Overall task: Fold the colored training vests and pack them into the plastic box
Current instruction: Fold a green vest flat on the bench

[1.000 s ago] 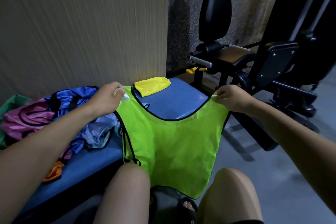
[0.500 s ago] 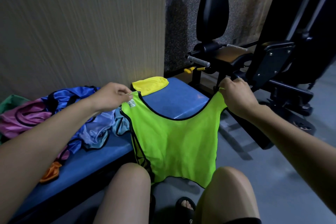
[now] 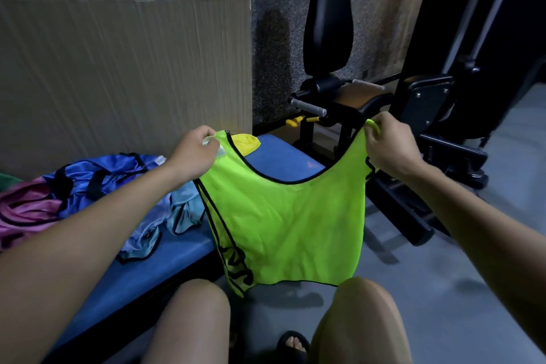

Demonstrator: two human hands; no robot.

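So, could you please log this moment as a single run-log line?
step: spreading green vest | left hand: grips shoulder | right hand: grips other shoulder | vest: hanging over bench edge | box: not visible

The room is dim, with cool, flat light falling from overhead and somewhat to the right. The neon vest (image 3: 283,216) stands out as the brightest patch, almost glowing, and throws a soft shadow on the grey floor (image 3: 428,289). The black gym machine (image 3: 428,97) sinks into murk. Wide-angle bending curves the forearms and the wall (image 3: 118,53) toward the edges, where detail smears slightly.
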